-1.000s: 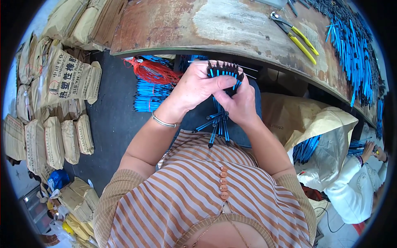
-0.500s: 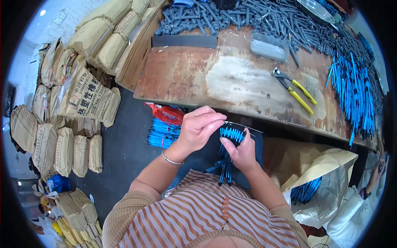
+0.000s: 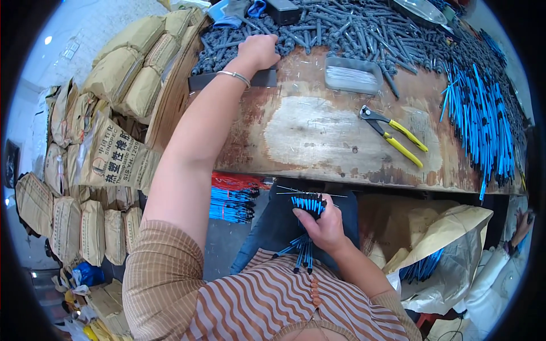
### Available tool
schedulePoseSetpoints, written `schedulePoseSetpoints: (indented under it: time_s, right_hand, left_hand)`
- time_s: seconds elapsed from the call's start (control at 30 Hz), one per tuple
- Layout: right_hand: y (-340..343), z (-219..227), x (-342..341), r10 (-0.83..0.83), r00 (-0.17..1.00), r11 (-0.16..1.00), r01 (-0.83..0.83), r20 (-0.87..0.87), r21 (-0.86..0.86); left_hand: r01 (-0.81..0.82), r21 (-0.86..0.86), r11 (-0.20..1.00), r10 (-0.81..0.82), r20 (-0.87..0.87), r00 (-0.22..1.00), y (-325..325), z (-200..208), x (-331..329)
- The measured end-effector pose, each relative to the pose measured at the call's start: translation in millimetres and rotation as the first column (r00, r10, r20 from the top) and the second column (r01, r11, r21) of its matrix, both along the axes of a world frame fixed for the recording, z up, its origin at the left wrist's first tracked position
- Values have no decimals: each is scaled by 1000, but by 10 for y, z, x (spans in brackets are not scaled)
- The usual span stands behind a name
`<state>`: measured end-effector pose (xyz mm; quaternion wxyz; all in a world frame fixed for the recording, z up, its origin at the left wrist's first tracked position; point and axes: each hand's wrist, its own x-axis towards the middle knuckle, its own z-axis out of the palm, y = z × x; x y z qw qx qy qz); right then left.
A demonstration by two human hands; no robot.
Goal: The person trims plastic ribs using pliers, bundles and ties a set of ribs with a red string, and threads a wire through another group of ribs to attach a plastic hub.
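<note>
My left hand (image 3: 259, 52) reaches far across the table to the near edge of a heap of dark grey ribbed plastic pieces (image 3: 352, 25). Its fingers are bent down and mostly hidden, so what they touch does not show. Just below it lies a long dark grey strip (image 3: 263, 78), partly behind my wrist. Over my lap, my right hand (image 3: 327, 224) is closed round a bundle of thin blue sticks with black ends (image 3: 307, 203). A thin metal wire (image 3: 290, 192) runs crosswise along the bundle's top. Several sticks (image 3: 304, 250) hang lower, against my shirt.
On the table are yellow-handled pincers (image 3: 392, 133), a clear box of thin white pieces (image 3: 354, 77) and a pile of blue sticks (image 3: 483, 125). More sticks (image 3: 230, 202) lie under the table edge. Paper sacks (image 3: 68, 227) line the left; an opened sack (image 3: 449, 227) stands right.
My left hand has left the bundle and wire and stretched forward to the grey heap. My right hand still holds the bundle, now slightly nearer to me and further left.
</note>
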<state>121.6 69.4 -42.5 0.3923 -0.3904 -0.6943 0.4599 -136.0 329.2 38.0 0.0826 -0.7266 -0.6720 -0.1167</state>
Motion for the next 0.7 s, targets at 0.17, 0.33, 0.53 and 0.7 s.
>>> schedulePoseSetpoints:
  time_s: [0.17,0.33,0.53,0.7]
  right_hand:
    - [14,-7,38,11,1000,1000,-11,-11,28]
    - [-35,42,20,-26,999,997,28,26,-78]
    - [-153,5,22,0,999,998,2,40,-65]
    - [-182,45,29,33,999,999,-33,-2,-35]
  left_hand:
    - [-68,397,915,107,-77,991,-206,58,95]
    - [20,574,819,-189,236,953,-626,142,-259]
    - [161,147,976,-58,886,-460,-1505,179,191]
    - [317,-7,949,148,893,-424,-2452,-85,680]
